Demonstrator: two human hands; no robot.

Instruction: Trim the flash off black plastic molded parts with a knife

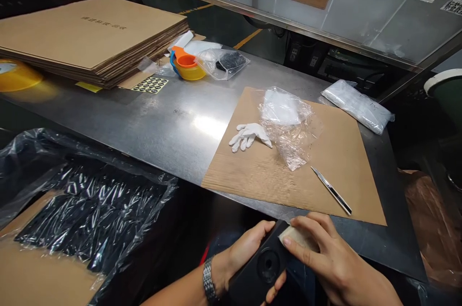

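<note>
Near the bottom centre, my left hand (249, 250) is wrapped round a black plastic part (257, 274) with a round recess and a hole in it. My right hand (327, 253) pinches a pale, cream-coloured pad or cloth (300, 237), which touches the upper end of the black part. Beyond both hands lies a cardboard sheet (252, 176) on the metal table. On the sheet are a white glove (249, 136), crumpled clear plastic (294, 145) with something white inside, and a slim silver knife or pen (331, 190).
Stacked flat cardboard (94, 36) fills the table's back left, with tape rolls (189, 68) and a bagged black part (231, 61) beside it. A plastic-wrapped packet (357, 105) lies back right. A lined box of bagged black parts (90, 210) stands lower left.
</note>
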